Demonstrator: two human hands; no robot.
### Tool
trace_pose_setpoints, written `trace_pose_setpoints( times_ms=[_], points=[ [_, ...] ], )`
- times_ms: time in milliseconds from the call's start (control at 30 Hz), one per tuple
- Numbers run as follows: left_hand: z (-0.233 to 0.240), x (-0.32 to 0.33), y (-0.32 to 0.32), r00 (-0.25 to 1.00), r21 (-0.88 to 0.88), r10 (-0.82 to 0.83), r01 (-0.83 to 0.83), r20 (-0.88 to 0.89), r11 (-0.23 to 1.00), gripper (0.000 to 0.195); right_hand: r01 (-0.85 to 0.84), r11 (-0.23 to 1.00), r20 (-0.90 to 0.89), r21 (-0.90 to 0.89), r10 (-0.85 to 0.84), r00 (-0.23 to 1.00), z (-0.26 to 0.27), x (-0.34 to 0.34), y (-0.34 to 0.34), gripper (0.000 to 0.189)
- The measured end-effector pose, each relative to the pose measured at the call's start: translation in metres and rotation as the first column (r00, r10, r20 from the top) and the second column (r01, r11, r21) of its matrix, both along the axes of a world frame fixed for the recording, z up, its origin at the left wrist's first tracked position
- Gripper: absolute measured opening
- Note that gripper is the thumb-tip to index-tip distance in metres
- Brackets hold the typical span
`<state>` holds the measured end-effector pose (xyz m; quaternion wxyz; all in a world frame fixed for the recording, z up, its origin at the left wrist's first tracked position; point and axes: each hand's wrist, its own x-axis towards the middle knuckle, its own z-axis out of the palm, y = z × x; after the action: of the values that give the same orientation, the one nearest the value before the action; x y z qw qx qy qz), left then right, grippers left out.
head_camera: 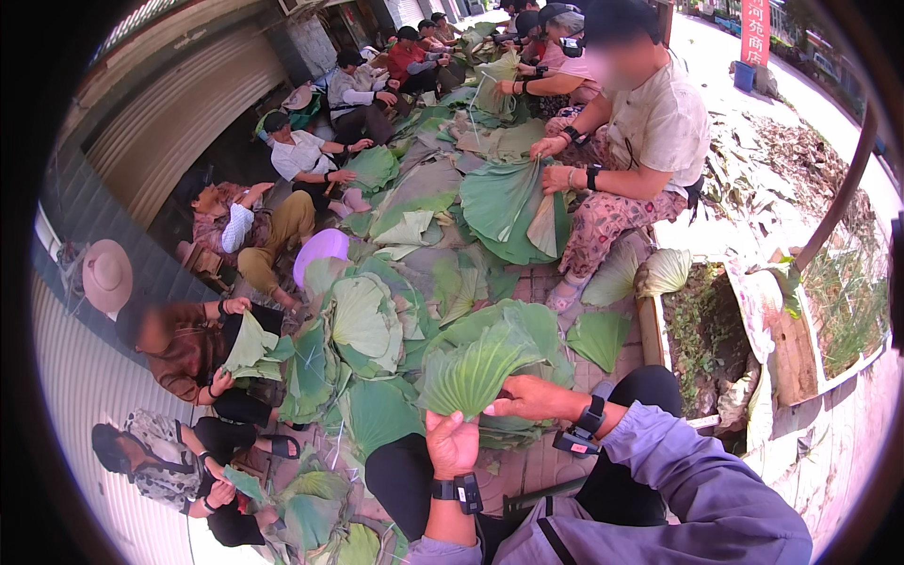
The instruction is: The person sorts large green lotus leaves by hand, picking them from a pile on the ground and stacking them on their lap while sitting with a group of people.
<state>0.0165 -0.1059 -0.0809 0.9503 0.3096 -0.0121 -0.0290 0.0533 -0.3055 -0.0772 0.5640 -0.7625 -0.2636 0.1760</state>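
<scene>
A folded green lotus leaf [473, 367] is held up in front of me, its veins fanning outward. My left hand [452, 441] grips its lower edge with the thumb on top. On the right side of that edge, my right hand [537, 397] also pinches the leaf. Just beyond and beneath it lies a stack of larger lotus leaves [544, 332], partly covered by the held one. To the left of my knee, a broad flat leaf [385, 413] rests on the pile. Both my wrists carry black strapped devices.
Several people sit along both sides of a long leaf heap [424, 183], handling leaves. A person opposite holds a large leaf [505, 205]. A purple basin [321, 254] stands at left. Wooden-edged planters [657, 332] flank my right, beside loose leaves [600, 339] on the paving.
</scene>
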Motion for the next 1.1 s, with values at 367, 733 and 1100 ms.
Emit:
trace_pose_setpoints(
  times_ms=[367, 733, 1100],
  points=[
    [-0.016, -0.017, 0.005, 0.999, 0.039, 0.006, -0.005, -0.037, 0.999, 0.06, 0.025, 0.917, -0.316, 0.398, 0.112, 0.942, 0.017, -0.01, -0.002, 0.053],
    [-0.033, -0.021, -0.005, 0.985, -0.076, 0.019, -0.033, -0.17, 0.997, 0.048, 0.251, 0.835, -0.574, 0.49, 0.093, 0.814, -0.016, -0.001, -0.006, 0.035],
    [-0.05, -0.019, 0.005, 0.946, -0.092, 0.075, -0.109, -0.315, 0.99, 0.031, 0.247, 0.86, -0.531, 0.447, 0.032, 0.847, -0.013, 0.0, -0.017, 0.03]
  ],
)
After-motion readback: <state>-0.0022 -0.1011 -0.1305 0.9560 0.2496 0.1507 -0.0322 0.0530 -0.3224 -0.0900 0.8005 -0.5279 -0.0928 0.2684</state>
